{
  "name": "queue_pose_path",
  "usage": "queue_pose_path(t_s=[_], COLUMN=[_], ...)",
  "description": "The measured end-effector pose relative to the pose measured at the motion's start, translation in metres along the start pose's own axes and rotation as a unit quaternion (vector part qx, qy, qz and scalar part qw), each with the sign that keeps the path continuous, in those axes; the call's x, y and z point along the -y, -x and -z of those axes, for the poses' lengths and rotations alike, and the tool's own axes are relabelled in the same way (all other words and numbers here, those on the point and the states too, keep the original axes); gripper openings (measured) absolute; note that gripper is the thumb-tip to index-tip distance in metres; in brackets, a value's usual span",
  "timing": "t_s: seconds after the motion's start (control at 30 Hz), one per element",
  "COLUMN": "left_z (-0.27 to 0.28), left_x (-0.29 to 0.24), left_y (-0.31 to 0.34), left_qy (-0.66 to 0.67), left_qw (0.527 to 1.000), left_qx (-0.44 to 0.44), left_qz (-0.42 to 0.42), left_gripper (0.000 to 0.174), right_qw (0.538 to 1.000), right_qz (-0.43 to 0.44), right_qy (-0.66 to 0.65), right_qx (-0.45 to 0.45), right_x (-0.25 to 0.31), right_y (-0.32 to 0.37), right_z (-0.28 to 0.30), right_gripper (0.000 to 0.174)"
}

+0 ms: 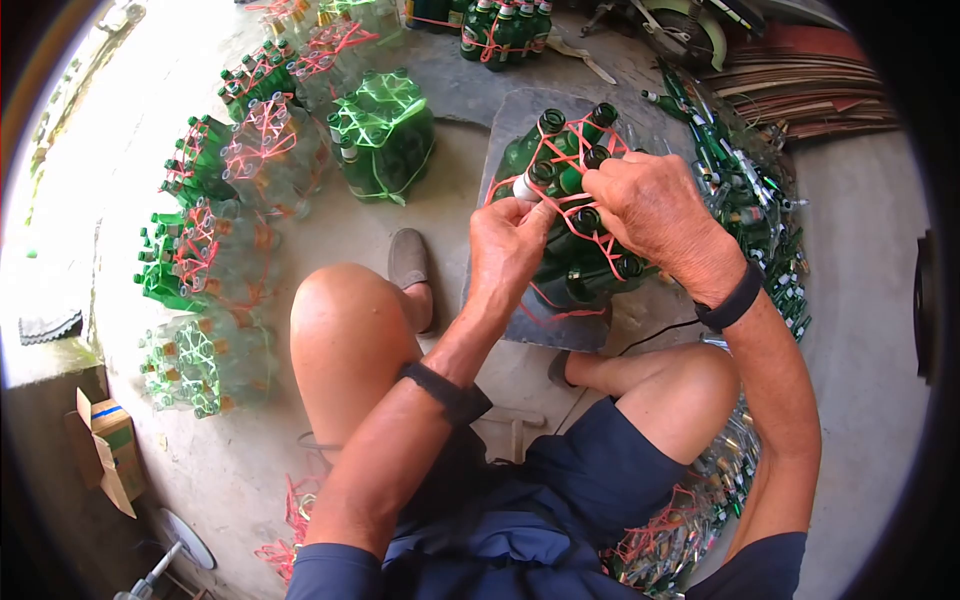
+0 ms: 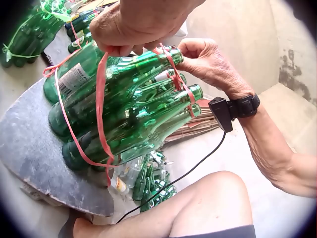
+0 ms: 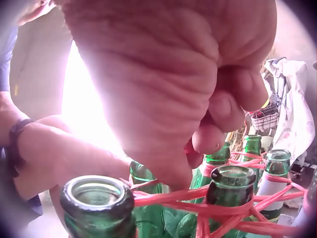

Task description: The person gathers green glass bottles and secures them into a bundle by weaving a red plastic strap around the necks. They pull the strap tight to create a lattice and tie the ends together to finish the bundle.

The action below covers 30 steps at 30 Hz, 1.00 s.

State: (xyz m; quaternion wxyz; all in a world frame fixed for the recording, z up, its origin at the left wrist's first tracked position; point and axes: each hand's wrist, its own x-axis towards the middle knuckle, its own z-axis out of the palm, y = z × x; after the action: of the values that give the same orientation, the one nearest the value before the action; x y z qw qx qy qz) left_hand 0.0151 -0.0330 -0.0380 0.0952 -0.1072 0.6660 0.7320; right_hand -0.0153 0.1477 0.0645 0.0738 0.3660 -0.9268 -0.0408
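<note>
A bundle of green glass bottles stands on a dark slab between the knees, wound with pink plastic string. At the near left of the bundle, my left hand pinches the string with thumb and forefinger. From its fingers the string runs down along the bottles' sides in the left wrist view. My right hand is over the bottle necks on the right, fingers curled on the string. Close up in the right wrist view, the string crosses between bottle mouths just under this hand; its palm hides part of the grip.
A bundle tied with green string stands on the floor to the left, with rows of clear and green bottle bundles beyond it. Loose bottles lie heaped on the right. Stacked flat sheets and a cardboard box are farther out.
</note>
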Motion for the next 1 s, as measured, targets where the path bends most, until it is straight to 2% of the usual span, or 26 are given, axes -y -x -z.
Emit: queue_pose_path(t_s=[0.23,0.37,0.5,0.53,0.6,0.77,0.83,1.0], left_z=[-0.001,-0.004,-0.002,-0.003,-0.004,-0.002,-0.002,-0.006], left_x=[0.005,0.012,0.006,0.005,0.006,0.005,0.002,0.005], left_y=[-0.003,-0.004,-0.001,-0.001,0.0,-0.001,0.001,0.001], left_qy=[-0.023,0.012,0.024,0.024,0.047,0.054,0.044,0.092], left_qw=[0.999,0.998,0.997,0.997,0.996,0.995,0.995,0.99], left_qx=[0.015,0.031,0.057,0.058,0.06,0.082,0.088,0.095], left_qz=[-0.026,-0.053,-0.044,-0.044,-0.046,-0.031,-0.015,-0.056], left_gripper=[0.033,0.029,0.027,0.027,0.026,0.03,0.035,0.033], right_qw=[0.993,0.983,0.953,0.953,0.96,0.95,0.948,0.95], right_qz=[-0.095,-0.154,-0.226,-0.227,-0.182,-0.223,-0.216,-0.181], right_qy=[-0.068,-0.091,-0.182,-0.181,-0.211,-0.212,-0.226,-0.25], right_qx=[0.022,0.03,0.083,0.082,0.009,0.059,0.066,0.039], right_x=[-0.009,-0.018,-0.025,-0.029,-0.036,-0.044,-0.048,-0.059], right_y=[0.001,0.002,-0.002,-0.001,-0.001,-0.016,-0.019,-0.015], right_z=[0.015,0.023,0.036,0.032,0.022,0.024,0.018,0.005], right_gripper=[0.027,0.032,0.025,0.025,0.022,0.023,0.022,0.018])
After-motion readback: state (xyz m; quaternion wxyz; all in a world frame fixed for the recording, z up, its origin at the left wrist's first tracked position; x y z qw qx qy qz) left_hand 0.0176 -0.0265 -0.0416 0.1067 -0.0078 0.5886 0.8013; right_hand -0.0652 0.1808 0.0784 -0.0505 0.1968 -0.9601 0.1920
